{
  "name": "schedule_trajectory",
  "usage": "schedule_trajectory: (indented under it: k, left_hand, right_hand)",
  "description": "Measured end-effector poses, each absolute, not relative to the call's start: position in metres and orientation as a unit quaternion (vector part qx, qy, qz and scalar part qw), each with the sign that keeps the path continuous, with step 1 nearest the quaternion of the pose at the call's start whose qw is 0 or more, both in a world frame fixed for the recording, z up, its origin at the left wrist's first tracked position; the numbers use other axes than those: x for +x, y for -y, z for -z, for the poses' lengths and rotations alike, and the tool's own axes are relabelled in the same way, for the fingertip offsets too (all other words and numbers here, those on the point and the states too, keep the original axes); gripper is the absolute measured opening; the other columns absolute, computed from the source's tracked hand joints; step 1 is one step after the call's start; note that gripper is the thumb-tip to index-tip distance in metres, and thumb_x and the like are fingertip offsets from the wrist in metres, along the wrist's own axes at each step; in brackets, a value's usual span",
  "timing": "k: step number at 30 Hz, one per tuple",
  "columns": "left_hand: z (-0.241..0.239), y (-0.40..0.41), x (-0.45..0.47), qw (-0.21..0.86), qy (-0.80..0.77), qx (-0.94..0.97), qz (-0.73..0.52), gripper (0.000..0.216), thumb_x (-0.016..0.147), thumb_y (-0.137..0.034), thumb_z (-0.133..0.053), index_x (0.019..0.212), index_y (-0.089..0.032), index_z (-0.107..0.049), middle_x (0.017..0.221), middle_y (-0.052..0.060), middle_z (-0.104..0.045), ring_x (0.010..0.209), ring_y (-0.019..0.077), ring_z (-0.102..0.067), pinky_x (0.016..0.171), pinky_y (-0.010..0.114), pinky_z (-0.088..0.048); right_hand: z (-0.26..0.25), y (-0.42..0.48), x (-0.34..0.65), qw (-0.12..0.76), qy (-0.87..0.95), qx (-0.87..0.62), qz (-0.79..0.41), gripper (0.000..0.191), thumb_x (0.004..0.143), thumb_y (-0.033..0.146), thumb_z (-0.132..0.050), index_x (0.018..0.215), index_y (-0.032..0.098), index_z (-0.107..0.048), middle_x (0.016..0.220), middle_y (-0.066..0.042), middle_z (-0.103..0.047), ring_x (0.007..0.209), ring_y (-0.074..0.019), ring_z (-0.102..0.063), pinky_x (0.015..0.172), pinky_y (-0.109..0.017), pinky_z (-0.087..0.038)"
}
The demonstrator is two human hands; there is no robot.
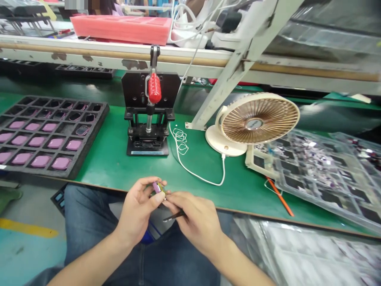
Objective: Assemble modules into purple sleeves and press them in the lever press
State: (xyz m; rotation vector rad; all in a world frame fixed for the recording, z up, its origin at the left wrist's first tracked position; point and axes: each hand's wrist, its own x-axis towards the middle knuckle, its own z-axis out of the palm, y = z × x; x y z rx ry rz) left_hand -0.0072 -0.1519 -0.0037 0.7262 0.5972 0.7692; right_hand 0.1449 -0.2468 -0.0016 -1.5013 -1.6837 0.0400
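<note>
My left hand (139, 208) pinches a small purple and yellow-green part (158, 187) between thumb and fingers, just over the front edge of the green table (110, 159). My right hand (196, 220) is closed around dark tweezers (174, 216), with its fingertips touching the part. Both hands hover above my lap in blue jeans. A black hand press (148, 115) with a red handle (154, 88) stands on the table straight ahead of my hands.
A black foam tray (89, 135) with purple parts lies at the left. A beige desk fan (256, 121) with a white cable (202, 178) sits right of centre. Clear plastic trays (327, 174) fill the right side. An orange pencil (281, 198) lies near the fan. Small white rings (180, 141) lie beside the press.
</note>
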Motion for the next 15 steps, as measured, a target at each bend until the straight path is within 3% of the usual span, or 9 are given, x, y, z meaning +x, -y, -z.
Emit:
schedule_trajectory:
  k: [4, 7, 12, 15]
  left_hand:
    - [0.006, 0.151, -0.012, 0.818, -0.263, 0.364, -0.359, 0.032, 0.081, -0.021, -0.092, 0.111, -0.024, -0.08, 0.12, 0.008, -0.075, 0.121, 0.0273, -0.071, 0.105, 0.039, -0.056]
    - [0.01, 0.151, -0.017, 0.812, -0.266, 0.386, -0.346, 0.033, 0.081, -0.024, -0.092, 0.112, -0.025, -0.082, 0.123, 0.009, -0.073, 0.114, 0.0292, -0.073, 0.101, 0.041, -0.059]
    - [0.01, 0.153, -0.021, 0.797, -0.264, 0.428, -0.334, 0.032, 0.077, -0.027, -0.095, 0.107, -0.025, -0.086, 0.122, 0.011, -0.072, 0.105, 0.0304, -0.074, 0.095, 0.043, -0.062]
    - [0.003, 0.164, -0.02, 0.78, -0.296, 0.437, -0.336, 0.03, 0.075, -0.03, -0.096, 0.103, -0.024, -0.087, 0.119, 0.013, -0.075, 0.107, 0.033, -0.074, 0.094, 0.041, -0.062]
  right_hand:
    - [-0.001, 0.243, 0.144, 0.434, 0.654, -0.62, -0.021, 0.014, 0.104, 0.026, -0.07, 0.118, 0.028, -0.067, 0.102, -0.004, -0.079, 0.087, -0.0188, -0.079, 0.071, -0.029, -0.063]
    - [0.0, 0.246, 0.144, 0.421, 0.642, -0.64, -0.036, 0.024, 0.104, 0.03, -0.069, 0.127, 0.029, -0.066, 0.119, -0.009, -0.077, 0.1, -0.0216, -0.079, 0.073, -0.03, -0.066]
    - [0.009, 0.255, 0.146, 0.424, 0.677, -0.595, -0.086, 0.054, 0.107, 0.027, -0.065, 0.157, 0.029, -0.046, 0.148, -0.012, -0.068, 0.131, -0.023, -0.07, 0.099, -0.033, -0.065]
    - [0.006, 0.265, 0.14, 0.46, 0.659, -0.587, -0.096, 0.056, 0.106, 0.028, -0.068, 0.157, 0.029, -0.046, 0.146, -0.01, -0.069, 0.129, -0.0202, -0.071, 0.104, -0.028, -0.062]
